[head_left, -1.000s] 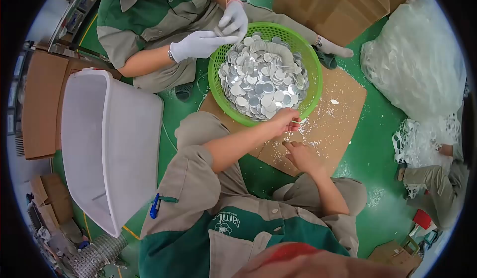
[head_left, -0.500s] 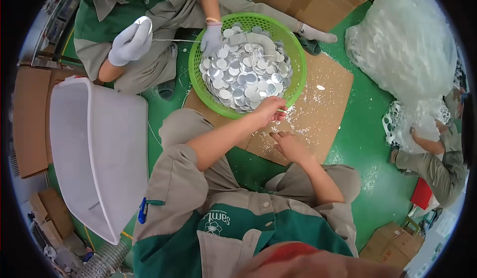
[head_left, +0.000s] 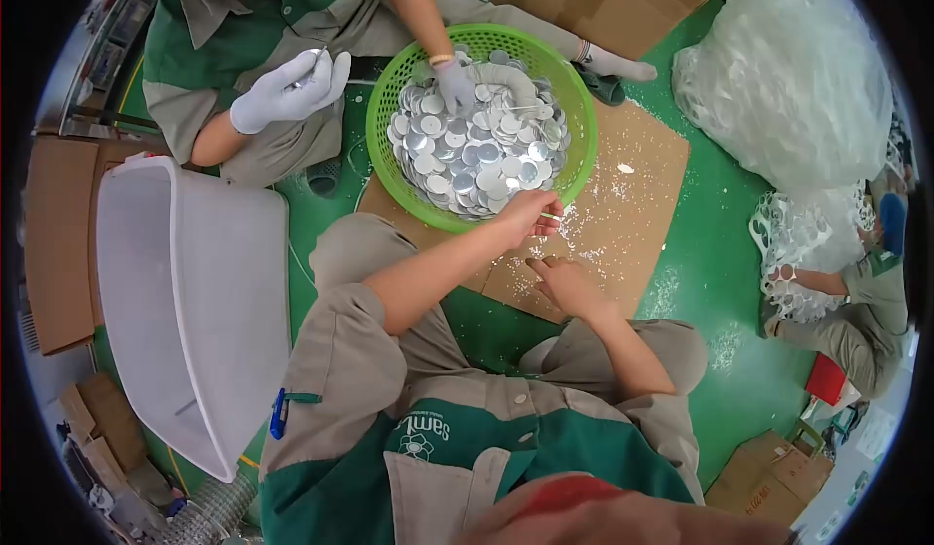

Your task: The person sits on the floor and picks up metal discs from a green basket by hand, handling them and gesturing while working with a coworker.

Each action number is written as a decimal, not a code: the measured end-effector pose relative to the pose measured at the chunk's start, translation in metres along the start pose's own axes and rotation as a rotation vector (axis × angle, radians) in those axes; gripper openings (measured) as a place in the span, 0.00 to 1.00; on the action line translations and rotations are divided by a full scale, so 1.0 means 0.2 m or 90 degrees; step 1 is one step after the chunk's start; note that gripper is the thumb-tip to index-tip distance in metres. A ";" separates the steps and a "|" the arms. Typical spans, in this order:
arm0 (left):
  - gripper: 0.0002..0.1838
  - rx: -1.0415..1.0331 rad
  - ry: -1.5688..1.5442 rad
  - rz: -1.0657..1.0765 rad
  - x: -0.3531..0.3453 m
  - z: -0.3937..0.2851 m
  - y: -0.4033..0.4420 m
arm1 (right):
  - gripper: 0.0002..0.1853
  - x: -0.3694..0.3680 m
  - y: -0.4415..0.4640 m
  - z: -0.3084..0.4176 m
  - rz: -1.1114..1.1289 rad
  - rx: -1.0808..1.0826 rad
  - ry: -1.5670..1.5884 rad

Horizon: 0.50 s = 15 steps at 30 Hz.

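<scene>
The left hand's fingers pinch a thin pale piece beside the green plastic basket of round silver discs — the right hand's, slightly parted, are over brown cardboard. A co-worker's white-gloved hand now reaches deeper among the discs.

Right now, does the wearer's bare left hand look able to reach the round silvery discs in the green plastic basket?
Probably yes: the left hand is at the basket's near rim, nothing covers the nearest discs, and the co-worker's white-gloved hand is farther back.
</scene>
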<state>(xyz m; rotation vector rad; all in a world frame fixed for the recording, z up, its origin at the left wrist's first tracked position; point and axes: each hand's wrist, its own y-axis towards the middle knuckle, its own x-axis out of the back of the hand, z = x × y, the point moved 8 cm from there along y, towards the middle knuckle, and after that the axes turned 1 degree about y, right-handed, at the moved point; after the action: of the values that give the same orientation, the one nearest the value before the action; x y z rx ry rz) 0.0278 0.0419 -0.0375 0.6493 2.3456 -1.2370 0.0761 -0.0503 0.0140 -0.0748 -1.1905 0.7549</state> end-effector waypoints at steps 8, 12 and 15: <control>0.06 -0.017 0.029 -0.023 0.01 0.00 0.01 | 0.24 -0.01 0.00 -0.01 0.032 -0.021 0.037; 0.08 -0.008 0.035 0.000 -0.01 0.01 0.01 | 0.22 -0.01 0.00 -0.01 -0.007 0.010 0.012; 0.08 -0.003 0.038 0.005 -0.01 0.01 0.01 | 0.22 -0.02 0.01 -0.01 -0.008 0.016 0.002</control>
<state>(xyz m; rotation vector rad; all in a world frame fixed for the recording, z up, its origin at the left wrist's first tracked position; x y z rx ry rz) 0.0311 0.0408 -0.0389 0.7013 2.3913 -1.2245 0.0762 -0.0508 0.0099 -0.0488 -1.1768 0.7581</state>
